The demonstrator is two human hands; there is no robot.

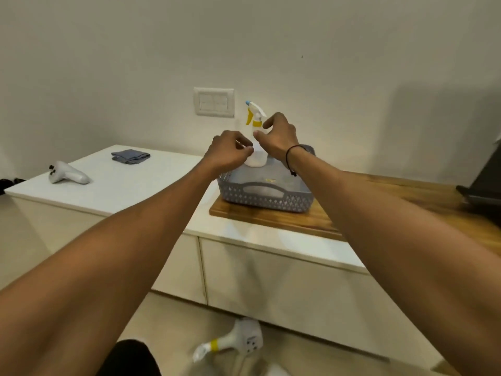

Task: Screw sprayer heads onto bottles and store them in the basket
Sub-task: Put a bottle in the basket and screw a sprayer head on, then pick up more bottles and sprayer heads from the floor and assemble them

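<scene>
Spray bottle upright in grey basket, head on. Left hand fingers curled at its shoulder, right hand loosely curved just beside the neck; contact unclear for both. Judged: storing step. Next: let go, withdraw

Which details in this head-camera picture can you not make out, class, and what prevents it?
- Spray bottle: base hidden behind the left hand; in the basket or behind it, cannot tell.
- Right hand: fingertip contact with the sprayer's collar unclear.
- Basket contents: blurred, only a yellow speck shows.
- Dark object: cut off by the right edge.
</scene>
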